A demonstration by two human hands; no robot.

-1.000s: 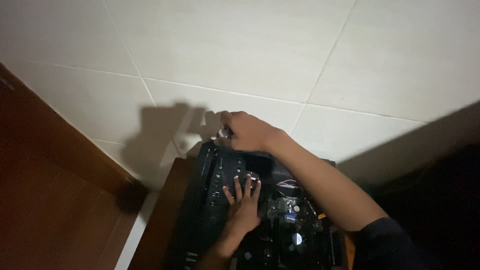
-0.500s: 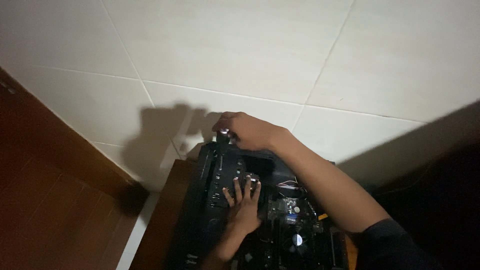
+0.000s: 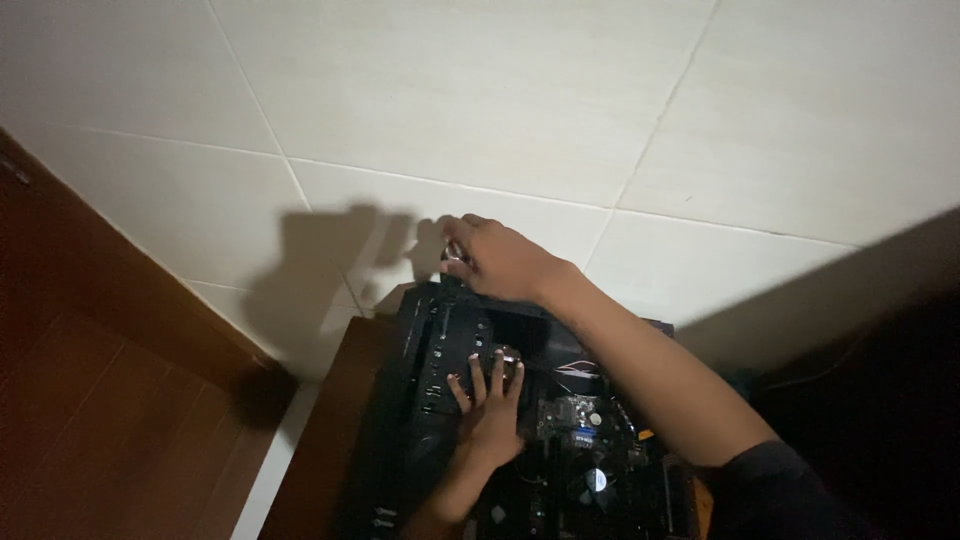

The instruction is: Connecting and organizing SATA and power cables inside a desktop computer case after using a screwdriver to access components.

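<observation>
Little has changed since a moment ago: the left hand [image 3: 488, 412] still lies flat, fingers spread, inside the open black computer case [image 3: 440, 400]. The right hand [image 3: 500, 260] still grips a small silvery part [image 3: 455, 262] at the case's far edge, against the tiled wall [image 3: 520, 110]. The wooden bench [image 3: 320, 440] shows at left.

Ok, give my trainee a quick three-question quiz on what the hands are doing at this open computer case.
1. True or false: the left hand lies flat inside the black computer case.
2. What does the right hand grip at the case's far edge? A) small metallic part B) cable C) nothing
3. What surface lies beyond the case?

Key: 1 true; 2 A, though what the part is cannot be told; 3 pale tiled floor.
</observation>
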